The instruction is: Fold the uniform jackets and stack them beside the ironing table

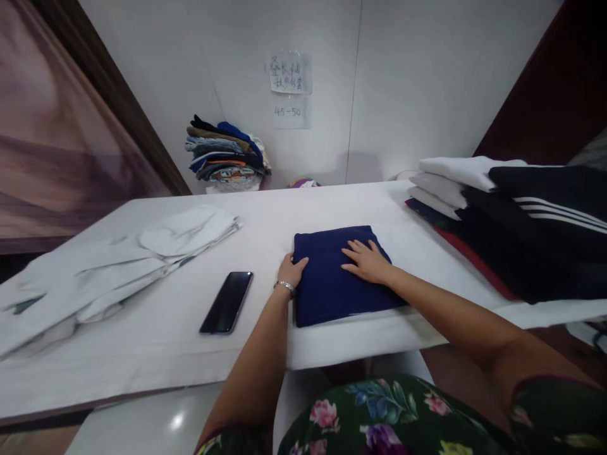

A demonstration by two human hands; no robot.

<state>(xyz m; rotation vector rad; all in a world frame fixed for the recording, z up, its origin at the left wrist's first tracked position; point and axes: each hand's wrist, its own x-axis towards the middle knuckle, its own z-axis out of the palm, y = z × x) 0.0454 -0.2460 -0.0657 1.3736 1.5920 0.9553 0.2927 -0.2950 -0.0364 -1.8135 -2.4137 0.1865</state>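
A dark blue garment (332, 284), folded into a neat square, lies on the white-covered table (265, 215) in front of me. My left hand (293, 270) grips its left edge, with the thumb on top and the other fingers mostly hidden at the side. On the upper right part of the cloth my right hand (368, 262) rests flat, its fingers spread. What kind of garment it is cannot be made out from the fold. A black phone (226, 303) lies to the left of my left hand.
A white garment (142, 253) lies loosely spread on the left. Folded clothes (502, 221), black, white, grey and red, are stacked on the right. Farther back stands another pile of clothes (227, 151) against the wall, where handwritten paper signs (291, 88) hang.
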